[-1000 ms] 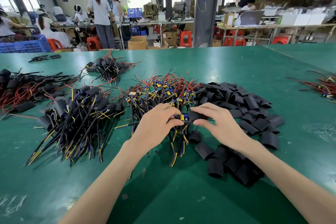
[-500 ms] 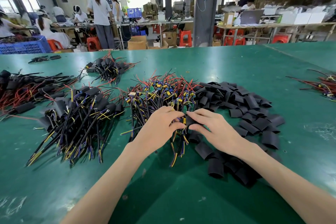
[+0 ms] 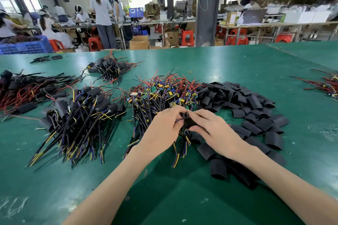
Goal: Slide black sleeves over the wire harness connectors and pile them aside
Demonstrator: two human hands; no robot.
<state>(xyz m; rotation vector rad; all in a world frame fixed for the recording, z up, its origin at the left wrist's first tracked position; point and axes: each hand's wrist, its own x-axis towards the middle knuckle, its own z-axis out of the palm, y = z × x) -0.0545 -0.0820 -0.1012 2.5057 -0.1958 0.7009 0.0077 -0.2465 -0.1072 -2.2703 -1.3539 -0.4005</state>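
On the green table (image 3: 237, 60), just before me, my left hand (image 3: 162, 129) pinches a harness (image 3: 180, 120) by its wires and my right hand (image 3: 215, 131) curls round a black sleeve (image 3: 189, 122) at the harness's end, the fingertips of both hands nearly meeting; how far the sleeve is on I cannot tell (my fingers hide the connector). Under my hands lies the heap of bare harnesses (image 3: 164, 93), red, yellow and blue wires tangled; loose sleeves (image 3: 247, 107) spread to its right, touching it; the sleeved pile (image 3: 82, 115) sits to its left, with a smaller pile (image 3: 109, 67) behind; more wires (image 3: 327, 84) lie at the right edge; a rubber band (image 3: 190, 72) lies beyond the heap; pale scuffs mark the tabletop near me. Past the table stand a dark pillar (image 3: 206, 5), red stools (image 3: 187, 37), a blue crate (image 3: 25, 45), a cardboard box (image 3: 139, 42), and workers (image 3: 102, 14) at benches under bright windows.
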